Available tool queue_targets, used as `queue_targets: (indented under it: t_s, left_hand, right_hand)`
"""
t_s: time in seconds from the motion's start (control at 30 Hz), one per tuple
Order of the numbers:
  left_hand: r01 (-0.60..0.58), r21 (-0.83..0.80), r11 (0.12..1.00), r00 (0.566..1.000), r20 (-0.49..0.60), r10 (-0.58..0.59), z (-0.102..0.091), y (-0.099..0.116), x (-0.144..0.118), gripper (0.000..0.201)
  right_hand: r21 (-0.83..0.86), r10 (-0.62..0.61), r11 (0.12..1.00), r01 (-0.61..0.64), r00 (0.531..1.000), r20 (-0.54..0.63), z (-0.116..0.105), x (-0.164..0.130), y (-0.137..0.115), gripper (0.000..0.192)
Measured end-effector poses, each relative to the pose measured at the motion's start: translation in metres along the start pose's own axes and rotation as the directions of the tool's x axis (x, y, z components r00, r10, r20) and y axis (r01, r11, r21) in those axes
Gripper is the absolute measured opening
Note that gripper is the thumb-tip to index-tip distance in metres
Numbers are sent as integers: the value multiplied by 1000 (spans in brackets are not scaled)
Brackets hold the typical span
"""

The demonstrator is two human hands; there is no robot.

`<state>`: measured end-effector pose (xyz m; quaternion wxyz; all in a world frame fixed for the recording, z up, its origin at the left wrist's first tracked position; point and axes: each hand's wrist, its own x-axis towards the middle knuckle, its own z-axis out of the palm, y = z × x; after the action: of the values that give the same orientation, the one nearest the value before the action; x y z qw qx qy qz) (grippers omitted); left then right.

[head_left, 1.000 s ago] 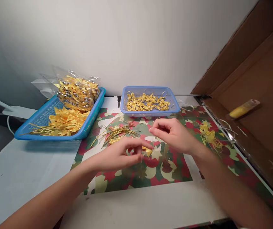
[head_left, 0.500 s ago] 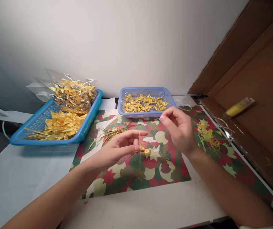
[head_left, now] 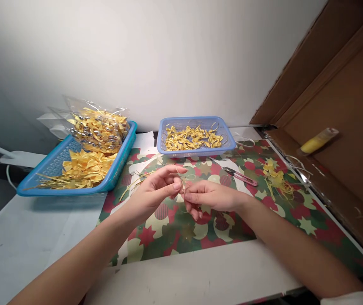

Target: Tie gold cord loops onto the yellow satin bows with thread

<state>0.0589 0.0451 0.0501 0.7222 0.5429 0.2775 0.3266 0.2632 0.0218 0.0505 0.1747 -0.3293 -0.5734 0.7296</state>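
Over the patterned paper (head_left: pixel 181 237), your left hand (head_left: pixel 156 192) and right hand (head_left: pixel 208 197) meet fingertip to fingertip, both pinching what looks like a thin gold cord (head_left: pixel 184 181) between them. Pink snips (head_left: pixel 240 176) lie just beyond; a small blue basket (head_left: pixel 229 142) of yellow bows (head_left: pixel 191 137) stands behind.

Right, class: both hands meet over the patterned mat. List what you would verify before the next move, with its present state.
1. Left hand and right hand meet at the gold cord: ok.
2. Cord actually knotted: cannot tell.
3. Pink snips within the right hand's reach: ok.
4. Small basket of bows unobstructed: ok.
5. Spare gold cords on the patterned mat: ok.
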Motion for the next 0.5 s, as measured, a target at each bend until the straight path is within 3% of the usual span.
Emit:
queue_targets:
  t_s: [0.17,0.5]
  left_hand:
    - [-16,-69,998,999,-32,13,-1,0,1,16]
    - [-3,-88,996,997,-71,-4,-2,-2,1,22]
  right_hand:
    - [14,28,999,-29,999,43,-3,-5,-2,46]
    - [-42,27,999,-26,999,31,-4,-6,-2,46]
